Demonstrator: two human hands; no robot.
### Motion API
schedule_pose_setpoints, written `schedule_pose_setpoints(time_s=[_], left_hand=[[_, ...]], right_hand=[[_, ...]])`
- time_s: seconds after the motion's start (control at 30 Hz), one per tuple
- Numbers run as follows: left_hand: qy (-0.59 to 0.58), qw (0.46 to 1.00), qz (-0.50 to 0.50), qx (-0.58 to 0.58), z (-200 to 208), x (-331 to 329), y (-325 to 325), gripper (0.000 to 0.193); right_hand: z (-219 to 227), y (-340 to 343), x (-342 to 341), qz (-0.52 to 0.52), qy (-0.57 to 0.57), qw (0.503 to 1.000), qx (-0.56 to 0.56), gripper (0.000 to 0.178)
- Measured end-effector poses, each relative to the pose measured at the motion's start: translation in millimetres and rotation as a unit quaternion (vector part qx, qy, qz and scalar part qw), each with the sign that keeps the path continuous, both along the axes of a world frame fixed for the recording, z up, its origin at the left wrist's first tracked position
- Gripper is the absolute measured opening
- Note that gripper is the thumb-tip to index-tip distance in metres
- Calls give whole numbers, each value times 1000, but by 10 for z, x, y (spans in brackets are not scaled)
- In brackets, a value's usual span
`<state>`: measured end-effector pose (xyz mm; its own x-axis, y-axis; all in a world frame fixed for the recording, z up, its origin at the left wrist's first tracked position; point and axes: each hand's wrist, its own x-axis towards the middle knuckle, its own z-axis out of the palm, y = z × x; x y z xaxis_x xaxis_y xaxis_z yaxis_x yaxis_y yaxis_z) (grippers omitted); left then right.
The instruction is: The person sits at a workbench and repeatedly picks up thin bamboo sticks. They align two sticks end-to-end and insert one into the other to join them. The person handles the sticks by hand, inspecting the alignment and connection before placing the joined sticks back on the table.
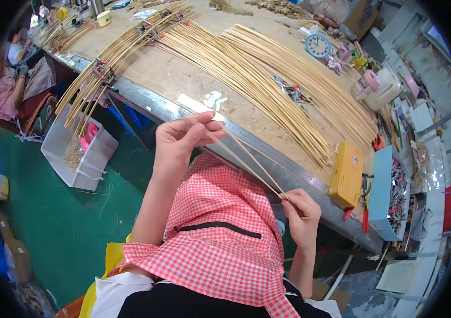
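Two thin pale bamboo strips [250, 170] stretch between my hands over my lap. Their ends sit in a pinch of my left hand [180, 135], raised at the table's front edge. At the lower right, where the strips come together, my right hand [302, 214] pinches them between thumb and fingertips. Just beyond my left hand lie some small white cut pieces [215, 99] and a flat white strip [187, 102]. A long metal ruler [268, 153] runs along the table edge behind the strips.
Long bundles of bamboo strips [246, 79] cover the table [193, 87]. Clamped strips [125, 45] overhang its left edge above a white bin [80, 175]. At right are a yellow box [346, 172], a blue box of small clips [387, 212] and a clock [317, 46]. Another person [8, 95] sits far left.
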<state>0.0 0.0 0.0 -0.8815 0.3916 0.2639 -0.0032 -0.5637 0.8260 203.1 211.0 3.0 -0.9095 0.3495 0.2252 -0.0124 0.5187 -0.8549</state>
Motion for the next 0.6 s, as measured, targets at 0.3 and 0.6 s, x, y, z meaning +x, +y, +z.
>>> schedule_pose_setpoints(time_s=[0.3, 0.6], left_hand=[[-2, 999, -7, 36, -117, -91, -20, 26], [24, 999, -35, 26, -189, -79, 22, 30]], right_hand=[[-17, 41, 57, -123, 79, 983, 109, 23], [87, -72, 67, -43, 58, 985, 155, 37]])
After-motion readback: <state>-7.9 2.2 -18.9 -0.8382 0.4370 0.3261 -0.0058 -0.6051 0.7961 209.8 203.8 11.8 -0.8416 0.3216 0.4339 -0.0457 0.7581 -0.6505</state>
